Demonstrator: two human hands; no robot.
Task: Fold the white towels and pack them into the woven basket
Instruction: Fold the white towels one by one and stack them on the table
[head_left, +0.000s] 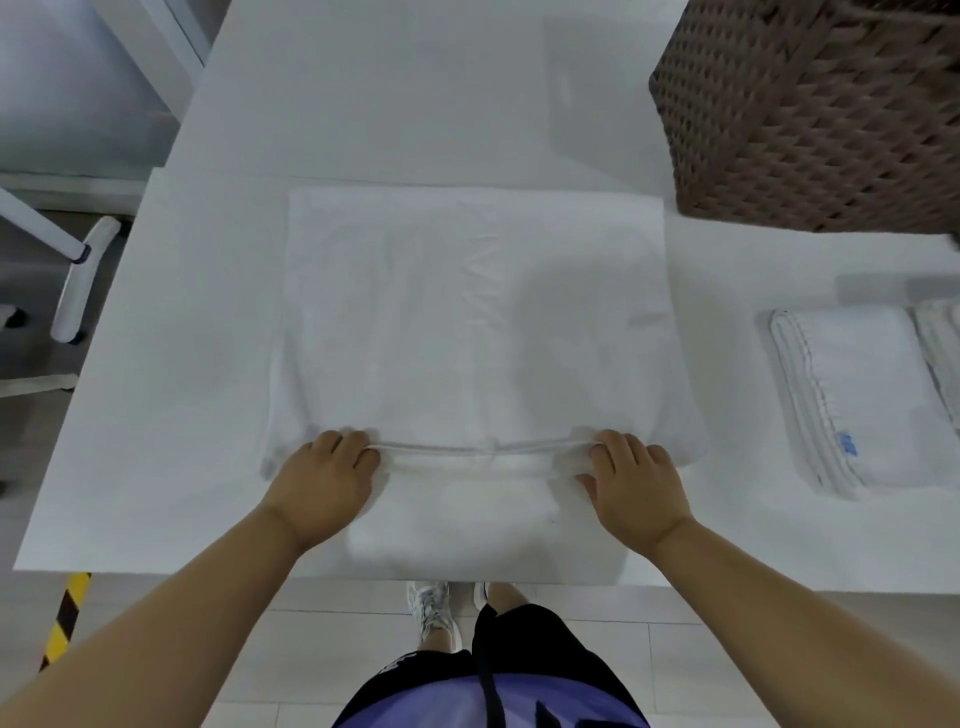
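White towel (467, 322) lies spread flat on the desk (156, 415), centred in front of me. My left hand (324, 478) grasps its near edge toward the left corner, fingers (353, 441) curled over the hem. My right hand (631, 480) grasps the same edge toward the right corner, also with curled fingers. The hem is pulled into a tight line between both hands, raised a little off the cloth under it. The far edge is flat, with some creases mid-cloth.

Woven basket (810, 119), brown, stands at the desk's far right, near the towel's far right corner; I can't see inside it. Folded towel (857, 395) with a small blue tag lies on the desk, right of the spread one and apart from it. Second folded towel (943, 343) is just beside it, cut by the frame edge.
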